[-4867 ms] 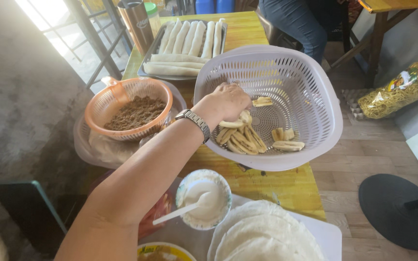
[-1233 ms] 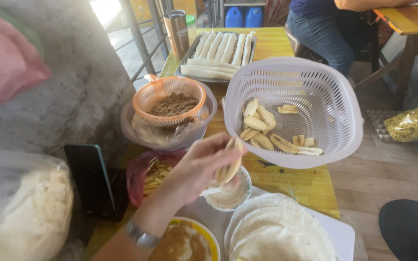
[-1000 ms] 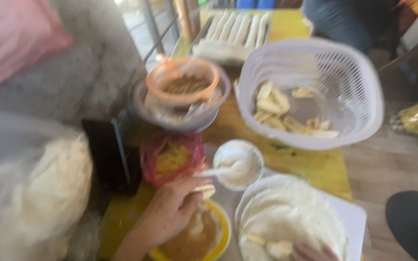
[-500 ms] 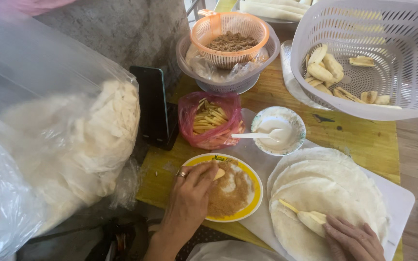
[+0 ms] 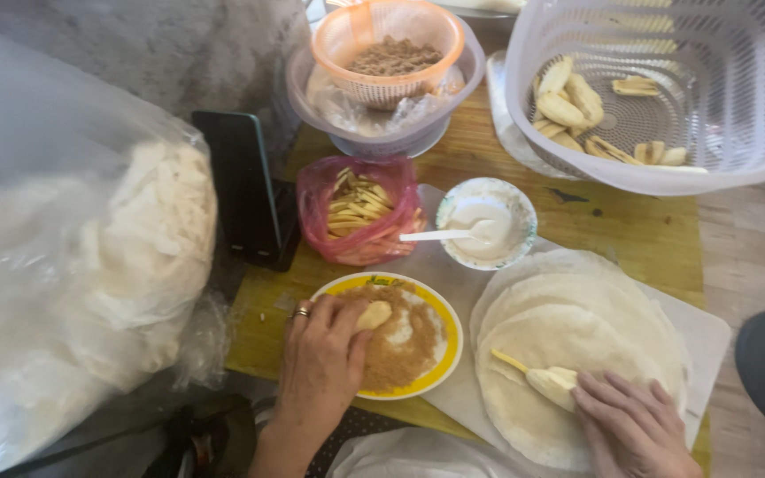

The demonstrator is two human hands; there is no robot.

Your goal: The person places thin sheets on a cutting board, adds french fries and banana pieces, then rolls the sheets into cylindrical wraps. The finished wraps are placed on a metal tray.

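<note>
My left hand (image 5: pixel 322 358) presses a pale banana slice (image 5: pixel 374 314) into brown sugar in a yellow-rimmed plate (image 5: pixel 440 367) at the table's near edge. My right hand (image 5: pixel 632 431) rests flat on a stack of round white wrappers (image 5: pixel 577 345), its fingertips touching another banana slice (image 5: pixel 549 382) and a thin yellow strip lying on the top wrapper. The wrappers lie on a white board (image 5: pixel 710 332).
A white basket (image 5: pixel 737 88) with banana slices stands at the far right. An orange strainer (image 5: pixel 391 44) of brown filling sits in a clear bowl. A red bag of yellow strips (image 5: pixel 360 212), a small bowl with a spoon (image 5: pixel 487 235), a dark phone (image 5: pixel 243 190) and a large plastic bag of white sheets (image 5: pixel 73 265) are nearby.
My left hand carried a banana slice from the basket down to the sugar plate. My right hand came to rest on the wrappers. The view dropped toward the near edge.
</note>
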